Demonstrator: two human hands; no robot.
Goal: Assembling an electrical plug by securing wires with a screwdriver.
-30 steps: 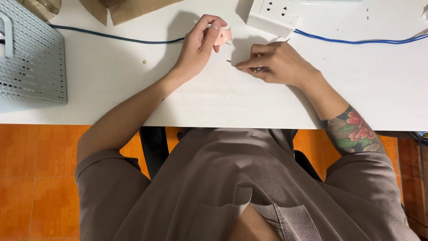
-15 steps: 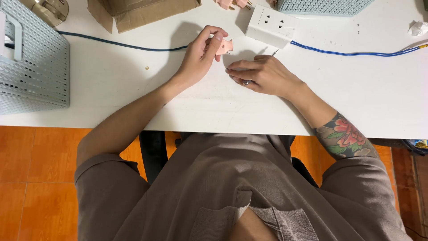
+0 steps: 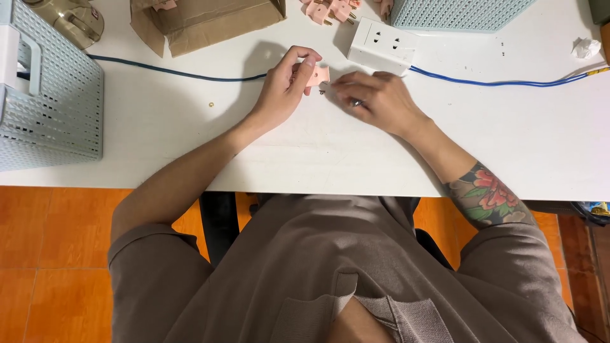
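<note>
I am looking down on a white table [image 3: 190, 127] with an orange tiled floor [image 3: 51, 254] below its near edge.

Grip: my left hand [image 3: 283, 89] grasps a small pink plug [image 3: 317, 75] between thumb and fingertips, holding it just above the table, near the middle of the far half. My right hand [image 3: 375, 98] rests on the table immediately right of the plug, its fingers curled and pinched toward the plug. Something small and metallic shows at the fingers, but I cannot tell what it is, nor whether the hand truly clamps it.

Surroundings, working outward:
1. A white socket box [image 3: 383, 44] lies just beyond the right hand, on the far side.
2. A blue cable [image 3: 508, 82] runs from the socket box to the right edge; a dark blue cable [image 3: 178, 70] runs left from behind the left hand.
3. A heap of further pink plugs [image 3: 330, 9] sits at the far edge, beside a pale blue perforated basket [image 3: 457, 13].
4. An open cardboard box [image 3: 203, 22] stands far left of centre.
5. A second perforated basket [image 3: 57, 108] occupies the left edge.
6. A crumpled white scrap [image 3: 586, 46] lies at far right.
7. A tiny brass part [image 3: 210, 101] lies on the table left of my left wrist.
</note>
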